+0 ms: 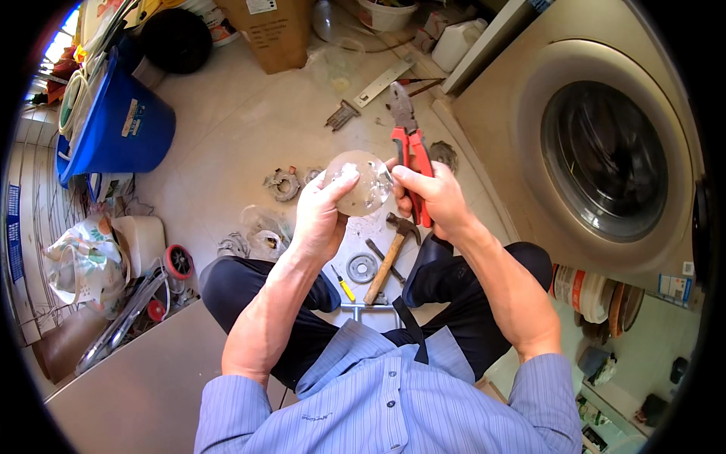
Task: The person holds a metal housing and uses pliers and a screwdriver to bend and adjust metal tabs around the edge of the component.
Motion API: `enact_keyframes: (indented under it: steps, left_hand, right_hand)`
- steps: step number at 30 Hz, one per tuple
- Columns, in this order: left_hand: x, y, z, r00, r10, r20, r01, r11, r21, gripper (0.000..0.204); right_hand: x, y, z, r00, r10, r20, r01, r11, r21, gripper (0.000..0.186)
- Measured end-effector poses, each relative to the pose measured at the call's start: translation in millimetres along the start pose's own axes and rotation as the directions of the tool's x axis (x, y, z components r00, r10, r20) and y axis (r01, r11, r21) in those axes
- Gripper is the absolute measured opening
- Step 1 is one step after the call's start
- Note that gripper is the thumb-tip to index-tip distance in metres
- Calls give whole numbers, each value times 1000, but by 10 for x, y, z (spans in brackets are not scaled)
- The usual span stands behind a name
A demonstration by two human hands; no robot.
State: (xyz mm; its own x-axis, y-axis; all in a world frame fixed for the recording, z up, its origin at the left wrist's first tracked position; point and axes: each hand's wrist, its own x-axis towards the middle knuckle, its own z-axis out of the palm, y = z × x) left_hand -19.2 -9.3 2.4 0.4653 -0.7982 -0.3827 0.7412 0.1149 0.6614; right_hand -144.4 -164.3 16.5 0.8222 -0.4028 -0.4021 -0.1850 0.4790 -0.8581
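My left hand (pixel 319 218) grips a round, shiny metal disc (pixel 366 193) by its left edge, thumb on top. Several small holes or marks show on the disc's face. In my right hand (pixel 442 203) is a pair of pliers (pixel 406 125) with red and black handles, its jaws pointing away from me. My right thumb and fingertips are close to the disc's right edge; whether they touch it I cannot tell. Below the hands, between my feet, lie a wooden-handled hammer (pixel 387 265), a grey ring-shaped part (pixel 361 268) and a yellow-handled screwdriver (pixel 344 284).
A washing machine (pixel 484 98) stands at the right. Loose metal parts (pixel 282 184) and a clear plastic bag (pixel 265 227) lie on the floor to the left. Farther off are a metal bracket (pixel 343 115), a flat metal strip (pixel 384 82), a cardboard box (pixel 274 34) and a blue bucket (pixel 151 132).
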Motion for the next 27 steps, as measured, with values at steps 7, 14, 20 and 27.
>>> enact_keyframes:
  steps: [7, 14, 20, 27]
  left_hand:
    - [119, 45, -272, 984, 75, -163, -105, 977, -188, 40]
    - [136, 81, -218, 981, 84, -172, -118, 973, -196, 38]
    - [168, 93, -166, 978, 91, -187, -131, 968, -212, 39]
    - [191, -29, -401, 981, 161, 105, -117, 934, -336, 43]
  right_hand:
    - [-169, -140, -62, 964, -260, -47, 241, 940, -243, 34]
    - [-127, 108, -82, 993, 91, 77, -73, 975, -211, 44]
    - [-131, 63, -48, 989, 104, 109, -72, 962, -264, 47]
    - [-146, 97, 121, 996, 30, 80, -20, 991, -135, 46]
